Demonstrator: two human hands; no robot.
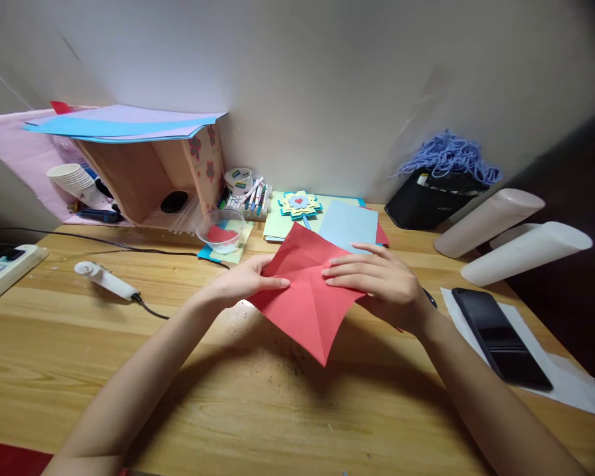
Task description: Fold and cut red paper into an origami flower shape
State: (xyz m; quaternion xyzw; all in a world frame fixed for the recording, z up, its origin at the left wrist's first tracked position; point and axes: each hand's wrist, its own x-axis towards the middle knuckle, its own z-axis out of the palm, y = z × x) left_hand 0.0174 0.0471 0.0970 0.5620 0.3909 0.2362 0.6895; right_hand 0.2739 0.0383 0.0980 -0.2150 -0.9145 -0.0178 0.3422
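Observation:
A creased square of red paper (307, 304) is held up above the wooden table, one corner pointing down toward me. My left hand (245, 277) pinches its left side, with the thumb on top and the fingers beneath. On the right side, my right hand (377, 281) has its fingers laid across the upper face, while the thumb is hidden under the sheet. Fold lines cross near the paper's middle. Behind the sheet lie a light blue sheet (350, 225) and a layered paper flower (300, 205) on yellow-green paper.
A cardboard box (143, 178) stands back left, near a clear plastic bowl (221, 231) and several markers (255, 198). A corded white glue gun (106, 281) lies left. At right are a phone (500, 337), white rolls (525, 251) and blue yarn (449, 158) on a black holder.

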